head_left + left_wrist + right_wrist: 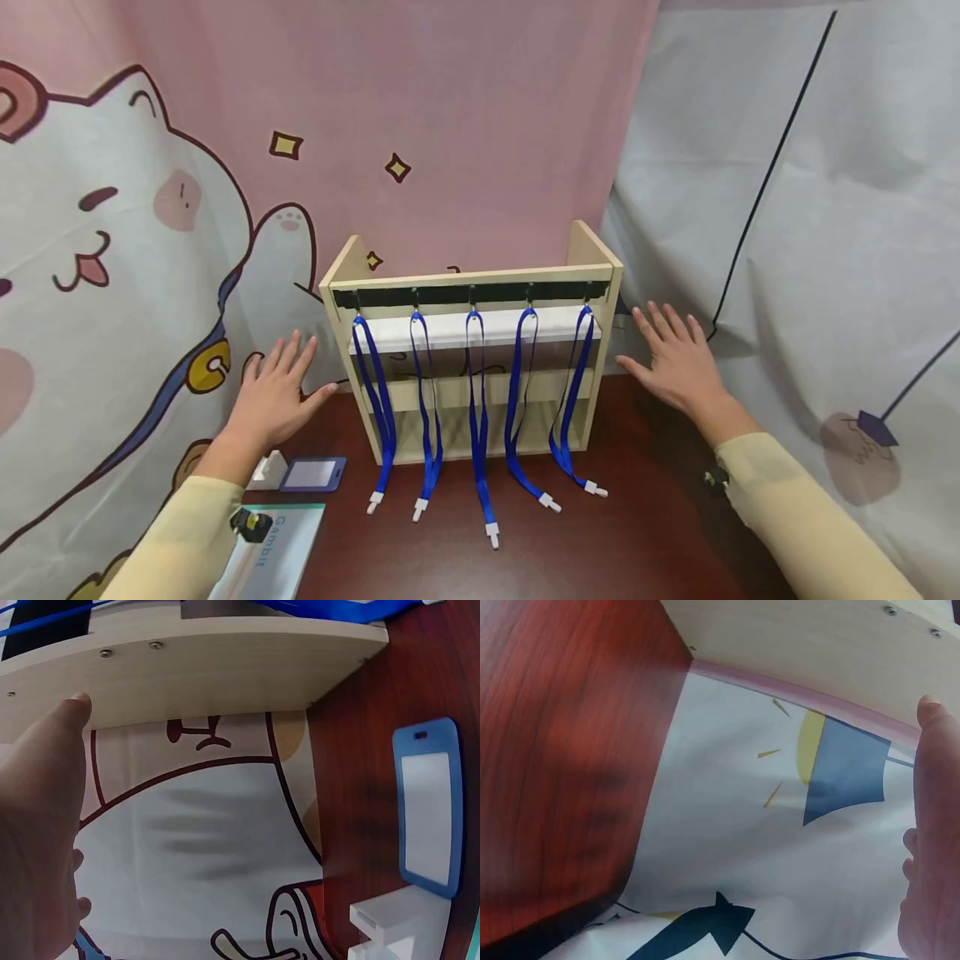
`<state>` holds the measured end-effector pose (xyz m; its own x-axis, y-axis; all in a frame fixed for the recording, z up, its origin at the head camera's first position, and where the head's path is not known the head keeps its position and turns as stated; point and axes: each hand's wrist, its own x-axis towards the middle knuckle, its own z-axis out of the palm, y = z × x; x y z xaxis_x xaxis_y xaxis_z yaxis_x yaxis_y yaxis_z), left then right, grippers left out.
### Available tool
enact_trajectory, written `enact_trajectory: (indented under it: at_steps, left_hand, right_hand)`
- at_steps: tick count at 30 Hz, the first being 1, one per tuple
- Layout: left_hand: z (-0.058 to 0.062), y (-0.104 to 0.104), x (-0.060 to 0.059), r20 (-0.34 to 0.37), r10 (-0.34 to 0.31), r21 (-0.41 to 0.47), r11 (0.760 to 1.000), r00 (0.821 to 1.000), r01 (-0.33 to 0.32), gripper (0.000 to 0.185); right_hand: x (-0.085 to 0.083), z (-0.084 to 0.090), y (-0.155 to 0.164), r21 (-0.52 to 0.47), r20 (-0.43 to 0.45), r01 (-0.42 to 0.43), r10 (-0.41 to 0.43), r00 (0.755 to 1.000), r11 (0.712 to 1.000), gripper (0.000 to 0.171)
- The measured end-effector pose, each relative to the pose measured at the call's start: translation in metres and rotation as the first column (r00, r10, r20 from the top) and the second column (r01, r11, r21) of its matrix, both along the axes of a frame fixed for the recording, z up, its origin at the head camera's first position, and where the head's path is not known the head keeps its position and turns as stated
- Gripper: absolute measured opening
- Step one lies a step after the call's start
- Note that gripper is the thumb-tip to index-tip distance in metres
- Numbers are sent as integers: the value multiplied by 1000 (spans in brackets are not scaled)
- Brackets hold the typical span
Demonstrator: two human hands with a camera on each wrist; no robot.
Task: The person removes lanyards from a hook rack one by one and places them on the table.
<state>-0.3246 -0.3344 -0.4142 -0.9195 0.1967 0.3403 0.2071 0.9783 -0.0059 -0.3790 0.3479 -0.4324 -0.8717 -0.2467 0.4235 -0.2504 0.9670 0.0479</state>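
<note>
A light wooden rack (600, 275) stands on the dark red table (645, 517) against the curtain. From hooks on its black bar hang several blue lanyards (477, 417), whose white clips lie on the table in front. My left hand (279, 387) is open with fingers spread just left of the rack, thumb toward its side panel (210, 675). My right hand (670, 354) is open with fingers spread just right of the rack, beside that side panel (817, 637). Neither hand holds anything. Whether the thumbs touch the wood is unclear.
A blue badge holder (312, 473) lies flat at the front left beside a small white block (268, 469). A teal packet (273, 546) lies nearer me. A pink cartoon curtain (112, 250) hangs left and behind, a grey one (825, 250) to the right.
</note>
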Motion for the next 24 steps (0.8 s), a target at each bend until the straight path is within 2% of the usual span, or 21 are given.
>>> enact_trajectory:
  at_steps: [6,8,11,18,22,24]
  left_hand:
    - [1,4,3,2,-35,79,996,999,34,98]
    - [2,6,4,-5,-53,134,990,999,53,97]
    - [3,8,8,-34,-74,216,973,997,79,95]
    - [7,13,10,-147,-128,361,916,981,174,90]
    - [13,18,7,-209,-158,437,868,965,236,88]
    - [18,22,6,-240,-167,484,833,956,267,86]
  right_hand:
    - [7,0,-5,-71,-18,-21,20,1000,997,100]
    - [9,0,-8,-135,-30,-45,41,999,990,98]
    - [13,2,-15,-251,-48,-86,76,996,964,93]
    - [29,11,-32,-465,-104,-141,104,989,874,80]
    - [42,16,-43,-593,-141,-148,79,987,792,74]
    - [49,19,-50,-651,-166,-158,64,984,743,70]
